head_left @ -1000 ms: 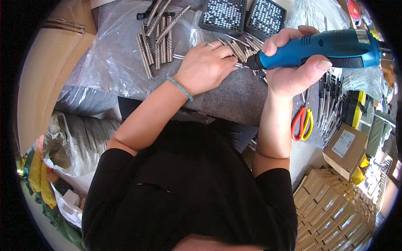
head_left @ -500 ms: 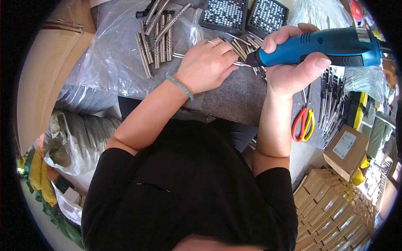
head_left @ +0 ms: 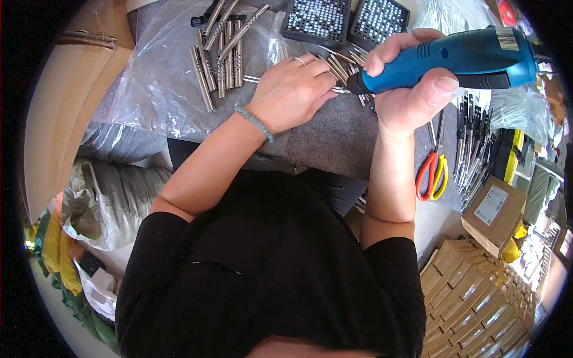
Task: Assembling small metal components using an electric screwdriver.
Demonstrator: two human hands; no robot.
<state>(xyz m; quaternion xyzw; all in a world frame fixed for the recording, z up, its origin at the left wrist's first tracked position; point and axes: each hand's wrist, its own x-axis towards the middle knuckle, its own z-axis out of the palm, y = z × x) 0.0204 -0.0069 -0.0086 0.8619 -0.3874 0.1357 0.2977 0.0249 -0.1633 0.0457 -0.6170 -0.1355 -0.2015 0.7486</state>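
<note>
A blue electric screwdriver [head_left: 441, 62] lies across my right hand [head_left: 412, 98], with the thumb along its near side and the fingers round its far side. Its black nose points left, toward my left hand [head_left: 295, 89]. That hand is closed on a thin metal rod [head_left: 252, 79], whose one end sticks out left of the palm; the other end meets the screwdriver's tip by the thumb. Most of the rod is hidden under the fingers. Just beyond the hands lie loose slim metal pieces [head_left: 337, 68]. Left of them is a pile of perforated metal tubes [head_left: 224, 56].
Two black trays [head_left: 316, 21] of small metal parts stand at the back. Clear plastic sheeting [head_left: 158, 77] covers the table's left. On the right lie red-and-yellow-handled scissors [head_left: 433, 176], several black-and-silver rods [head_left: 471, 140] and a cardboard box [head_left: 494, 215]. A large carton [head_left: 77, 107] rises at far left.
The screwdriver and my right hand have shifted slightly left, bringing the black nose closer to my left thumb. My left hand stays almost in place.
</note>
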